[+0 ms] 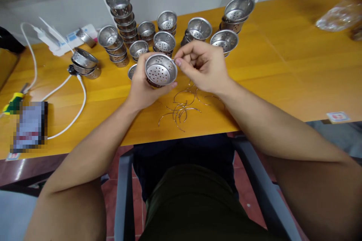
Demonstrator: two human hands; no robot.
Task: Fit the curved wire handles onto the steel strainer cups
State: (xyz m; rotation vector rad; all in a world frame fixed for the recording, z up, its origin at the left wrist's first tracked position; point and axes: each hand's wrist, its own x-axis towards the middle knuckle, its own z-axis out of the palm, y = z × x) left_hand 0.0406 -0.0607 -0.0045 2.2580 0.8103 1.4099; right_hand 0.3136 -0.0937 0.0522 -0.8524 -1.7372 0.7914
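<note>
"While the left hand (143, 88) grips a metal cup (161, 70), what are the fingers (186, 68) of the right hand (205, 64) doing?"

"Thumb and forefinger are pinched together on a thin wire (171, 60) at the right of the cup's rim. Most of that wire is too fine to make out."

"And the left fingers?"

"Curled round the cup's side, thumb along its lower edge. It's held above the table (283, 83), its mouth towards the wearer and the holes in its base showing."

"What's close by?"

"Loose curved wires (180, 111) lie on the table between the forearms, some overlapping."

"Beyond the hands?"

"More cups with holes: a tall stack (124, 20) at the back, a shorter stack (115, 47) just in front of it, and other cups (164, 41) to the right."

"Further out?"

"Leftward, a few nested cups (85, 60), a power strip (66, 45), a white cable (85, 98) and what looks like a phone (29, 126), pixelated. Far right, a clear plastic bag (338, 17)."
</note>
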